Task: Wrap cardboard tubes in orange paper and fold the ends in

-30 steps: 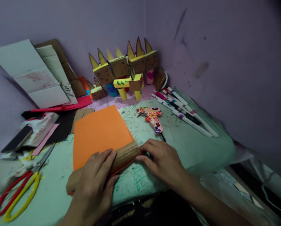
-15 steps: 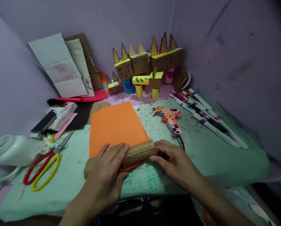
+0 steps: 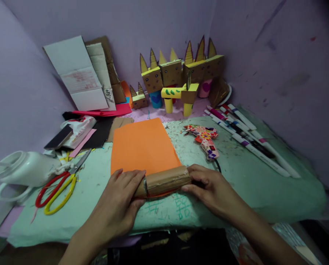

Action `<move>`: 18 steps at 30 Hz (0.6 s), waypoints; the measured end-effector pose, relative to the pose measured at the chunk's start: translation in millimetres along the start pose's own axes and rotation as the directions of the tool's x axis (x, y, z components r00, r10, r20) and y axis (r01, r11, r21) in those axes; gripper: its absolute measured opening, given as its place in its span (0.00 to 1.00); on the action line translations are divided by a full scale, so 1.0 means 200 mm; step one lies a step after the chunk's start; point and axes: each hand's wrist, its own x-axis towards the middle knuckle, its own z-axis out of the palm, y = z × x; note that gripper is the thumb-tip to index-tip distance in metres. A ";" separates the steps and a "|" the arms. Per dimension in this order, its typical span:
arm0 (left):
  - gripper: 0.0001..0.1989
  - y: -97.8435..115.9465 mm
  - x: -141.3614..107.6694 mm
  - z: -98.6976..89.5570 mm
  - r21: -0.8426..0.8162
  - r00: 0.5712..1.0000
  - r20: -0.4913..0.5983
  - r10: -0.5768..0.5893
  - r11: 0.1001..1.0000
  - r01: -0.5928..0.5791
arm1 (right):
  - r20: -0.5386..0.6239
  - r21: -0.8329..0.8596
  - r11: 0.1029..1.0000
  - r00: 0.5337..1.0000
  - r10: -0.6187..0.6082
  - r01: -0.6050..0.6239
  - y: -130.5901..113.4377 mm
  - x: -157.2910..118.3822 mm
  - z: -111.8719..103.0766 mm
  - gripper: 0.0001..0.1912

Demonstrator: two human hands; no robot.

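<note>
1. Gripping cardboard tube (image 3: 167, 180), laid across near edge of orange paper sheet (image 3: 142, 147): left hand (image 3: 123, 198) wrapped over its left part, right hand (image 3: 207, 186) pinching its right end.
2. Floral-patterned glue gun (image 3: 205, 138) beyond right hand.
3. Scissors (image 3: 72, 172), red and yellow handles, left of left hand.

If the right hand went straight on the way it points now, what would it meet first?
The cardboard roll: the right hand has its fingers at that roll's right end, apparently touching it. Past that, probably the orange sheet, though depth is hard to judge.
</note>
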 end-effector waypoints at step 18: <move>0.22 0.10 0.11 0.05 0.104 0.970 -0.197 0.140 0.987 -0.121 | -0.069 -0.075 0.997 0.998 0.012 -0.017 -0.03 0.00 0.01 0.09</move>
